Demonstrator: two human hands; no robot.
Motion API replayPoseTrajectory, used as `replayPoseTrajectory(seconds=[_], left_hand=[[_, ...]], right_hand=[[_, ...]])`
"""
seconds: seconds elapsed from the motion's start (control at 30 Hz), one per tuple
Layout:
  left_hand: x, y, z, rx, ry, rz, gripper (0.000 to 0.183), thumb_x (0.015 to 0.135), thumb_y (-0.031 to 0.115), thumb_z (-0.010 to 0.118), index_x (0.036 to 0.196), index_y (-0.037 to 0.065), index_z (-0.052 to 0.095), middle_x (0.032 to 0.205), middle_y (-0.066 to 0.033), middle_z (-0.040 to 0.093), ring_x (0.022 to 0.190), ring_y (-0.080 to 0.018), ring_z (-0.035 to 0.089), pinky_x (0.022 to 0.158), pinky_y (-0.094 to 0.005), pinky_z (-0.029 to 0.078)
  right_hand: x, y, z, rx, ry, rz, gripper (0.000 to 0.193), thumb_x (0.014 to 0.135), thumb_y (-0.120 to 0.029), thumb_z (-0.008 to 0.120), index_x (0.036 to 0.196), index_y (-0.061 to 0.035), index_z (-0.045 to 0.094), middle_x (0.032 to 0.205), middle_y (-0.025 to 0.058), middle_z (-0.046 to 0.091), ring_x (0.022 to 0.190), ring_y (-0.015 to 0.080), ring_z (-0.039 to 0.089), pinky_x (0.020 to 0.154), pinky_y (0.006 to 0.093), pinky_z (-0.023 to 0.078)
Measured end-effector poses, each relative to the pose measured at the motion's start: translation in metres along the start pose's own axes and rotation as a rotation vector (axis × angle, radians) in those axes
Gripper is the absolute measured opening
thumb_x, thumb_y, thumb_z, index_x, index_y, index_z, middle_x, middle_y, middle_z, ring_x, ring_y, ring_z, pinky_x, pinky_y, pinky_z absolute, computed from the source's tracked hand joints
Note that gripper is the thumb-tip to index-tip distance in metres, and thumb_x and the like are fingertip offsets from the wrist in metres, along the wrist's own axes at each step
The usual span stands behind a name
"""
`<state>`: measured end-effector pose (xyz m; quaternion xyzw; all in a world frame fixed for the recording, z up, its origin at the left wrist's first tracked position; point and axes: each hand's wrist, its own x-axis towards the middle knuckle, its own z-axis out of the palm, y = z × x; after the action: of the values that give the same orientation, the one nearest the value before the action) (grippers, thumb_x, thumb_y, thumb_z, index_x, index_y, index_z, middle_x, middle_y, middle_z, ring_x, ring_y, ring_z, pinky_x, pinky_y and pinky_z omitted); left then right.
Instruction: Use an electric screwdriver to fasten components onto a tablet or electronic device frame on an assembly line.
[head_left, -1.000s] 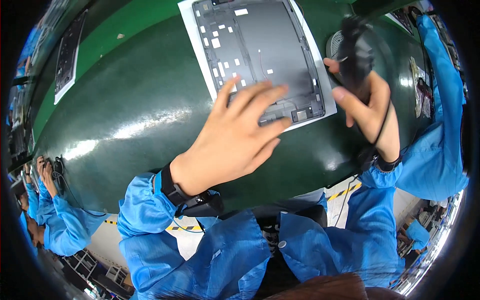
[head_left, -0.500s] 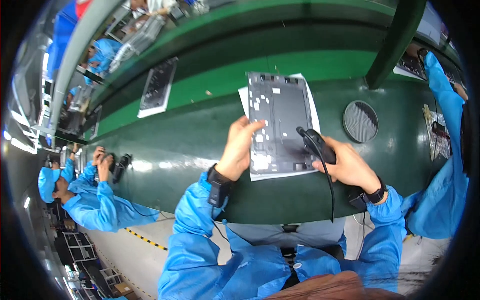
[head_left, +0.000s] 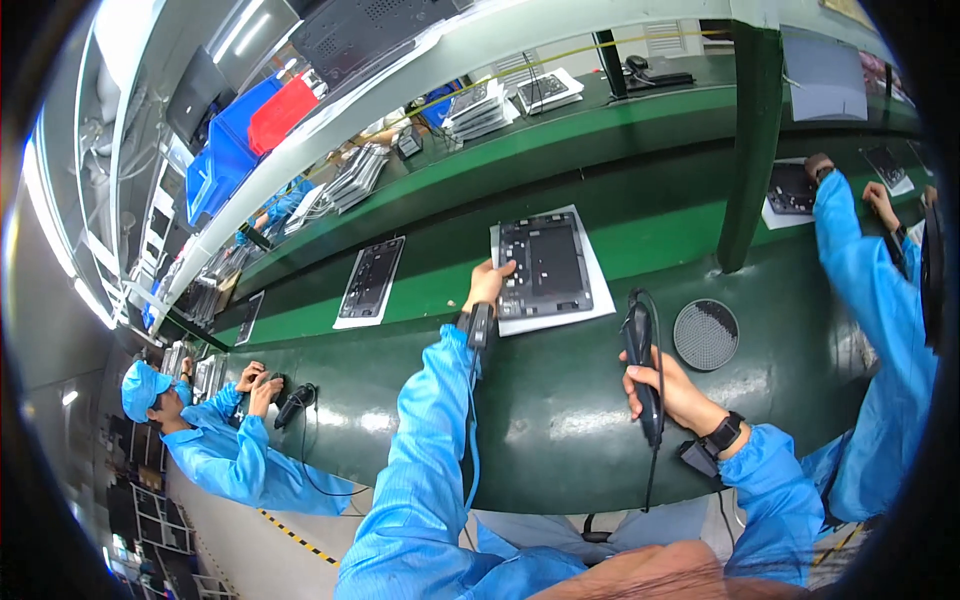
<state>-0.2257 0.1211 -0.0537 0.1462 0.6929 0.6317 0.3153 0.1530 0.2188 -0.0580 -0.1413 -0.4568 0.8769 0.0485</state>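
A dark rectangular panel [head_left: 545, 262] with small white patches lies on a white sheet [head_left: 603, 287], across the bright green strip at the bench's far side. My left hand [head_left: 487, 284] grips the panel's left edge, thumb on top; the fingers underneath are partly hidden. In my right hand [head_left: 672, 388] is a black electric screwdriver [head_left: 640, 345], held nearly upright over the dark green bench, apart from the panel. Its cord hangs down toward the front edge. Just right of the screwdriver sits a round dish [head_left: 706, 334] with a ridged grey surface and small dark bits in it.
A similar panel [head_left: 372, 278] lies on paper to the left. A green post [head_left: 750, 150] rises at the bench's right. A co-worker [head_left: 215, 435] sits left, near a black tool [head_left: 294, 404]; another person's blue sleeve [head_left: 850, 235] reaches in from the right. Stacked panels [head_left: 478, 108] stand on the upper shelf.
The panel and its sheet have gone farther from me, onto the green strip, with my left hand still on them. My right hand has drawn the screwdriver away from the panel. The view has tilted up.
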Motion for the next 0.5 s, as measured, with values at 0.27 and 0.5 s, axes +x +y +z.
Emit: replayPoseTrajectory(seconds=[0.27, 0.5], left_hand=[[0.016, -0.05, 0.008, 0.69, 0.471, 0.618, 0.066, 0.086, 0.019, 0.068, 0.142, -0.006, 0.044, 0.141, -0.0337, 0.045, 0.132, -0.048, 0.042, 0.114, -0.05, 0.033], [-0.094, -0.072, 0.026, 1.076, 0.416, 0.698, 0.056, 0.09, 0.029, 0.067, 0.136, 0.0, 0.053, 0.147, -0.031, 0.039, 0.138, -0.0465, 0.034, 0.117, -0.0527, 0.027]], right_hand=[[0.01, 0.015, -0.005, -0.577, 0.21, -0.275, 0.047, 0.094, -0.019, 0.068, 0.129, 0.0006, 0.044, 0.083, 0.0094, 0.062, 0.068, 0.0196, 0.064, 0.064, 0.0348, 0.054], [0.007, -0.006, 0.016, -1.101, 0.434, -0.317, 0.047, 0.082, -0.023, 0.076, 0.116, 0.0023, 0.056, 0.072, 0.0158, 0.068, 0.062, 0.0287, 0.068, 0.058, 0.0383, 0.05]])
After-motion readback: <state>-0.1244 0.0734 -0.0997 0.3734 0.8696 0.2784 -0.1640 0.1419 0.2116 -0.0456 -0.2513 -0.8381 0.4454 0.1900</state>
